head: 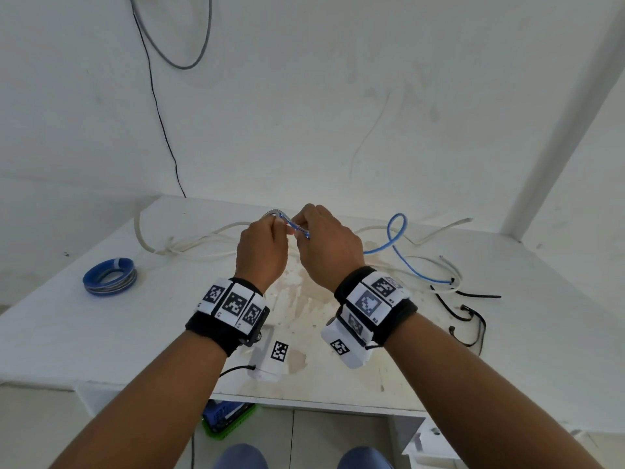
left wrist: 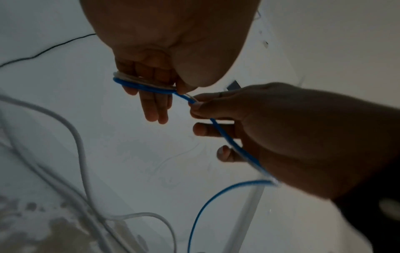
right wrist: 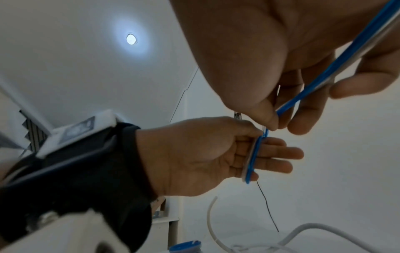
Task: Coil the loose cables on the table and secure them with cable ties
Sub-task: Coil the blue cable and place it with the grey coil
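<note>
Both hands are raised above the white table. My left hand has its fingers straight, with a few turns of a blue cable paired with a white strand wound round them; the thumb pinches the turns against the index finger. My right hand pinches the same blue cable between thumb and forefinger just beside the left thumb. From there the cable runs through the right palm and trails down onto the table in a loose loop.
A blue and grey coil bound with a white tie lies at the left. Loose white cables cross the back of the table; black strands lie at the right. A white tagged box sits near the front edge.
</note>
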Available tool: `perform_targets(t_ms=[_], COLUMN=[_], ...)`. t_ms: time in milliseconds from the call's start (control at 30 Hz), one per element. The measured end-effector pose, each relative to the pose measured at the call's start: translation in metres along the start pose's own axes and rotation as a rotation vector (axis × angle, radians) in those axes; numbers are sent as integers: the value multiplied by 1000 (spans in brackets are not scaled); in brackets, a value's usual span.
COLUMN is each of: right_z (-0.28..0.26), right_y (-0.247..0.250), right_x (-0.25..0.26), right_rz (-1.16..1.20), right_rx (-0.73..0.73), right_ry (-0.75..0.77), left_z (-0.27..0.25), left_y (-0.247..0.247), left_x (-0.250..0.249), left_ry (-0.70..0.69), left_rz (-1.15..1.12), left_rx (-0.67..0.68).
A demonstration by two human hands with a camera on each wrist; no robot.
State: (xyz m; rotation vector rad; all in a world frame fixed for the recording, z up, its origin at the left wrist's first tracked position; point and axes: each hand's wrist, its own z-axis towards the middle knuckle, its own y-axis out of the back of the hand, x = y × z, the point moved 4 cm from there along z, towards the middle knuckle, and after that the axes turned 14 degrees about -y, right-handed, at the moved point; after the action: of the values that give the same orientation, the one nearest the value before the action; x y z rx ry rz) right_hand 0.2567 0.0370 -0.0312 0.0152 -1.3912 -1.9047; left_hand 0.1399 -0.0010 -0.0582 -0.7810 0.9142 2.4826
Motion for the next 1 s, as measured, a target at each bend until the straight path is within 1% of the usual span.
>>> perform_targets(t_ms=[167, 233, 300, 367, 400, 500, 600, 700, 867, 1000], right_z=[-7, -10, -12, -12, -12, -11, -8, -7, -6, -6], right_y=[-14, -18, -22, -24, -25, -26, -30, -33, -34, -32], right_x=[-3, -4, -4, -6, -7, -11, -18, -24, -31, -34], right_rz=[145, 211, 278, 390, 466, 710, 863, 914, 915, 941], right_rx=[88, 141, 158, 170, 196, 302, 393, 438, 419, 440], right_ry=[-25, -20, -17, -45, -85, -260, -378, -407, -392, -409], left_z=[-1, -3, -2, 0, 0, 0, -1, -1, -1, -3], left_y=[1, 1, 0, -2, -1, 1, 0, -1, -5, -4], left_x=[1, -1, 1, 2, 3, 2, 0, 1, 1, -4], left_ry=[266, 354, 404, 405, 397, 353, 318, 316, 317, 325], left_rz=[-435, -551, -656, -731, -748, -755, -743, -784, -799, -877], left_rx=[-109, -139, -157, -155, -163, -199, -191, -191, -157, -131])
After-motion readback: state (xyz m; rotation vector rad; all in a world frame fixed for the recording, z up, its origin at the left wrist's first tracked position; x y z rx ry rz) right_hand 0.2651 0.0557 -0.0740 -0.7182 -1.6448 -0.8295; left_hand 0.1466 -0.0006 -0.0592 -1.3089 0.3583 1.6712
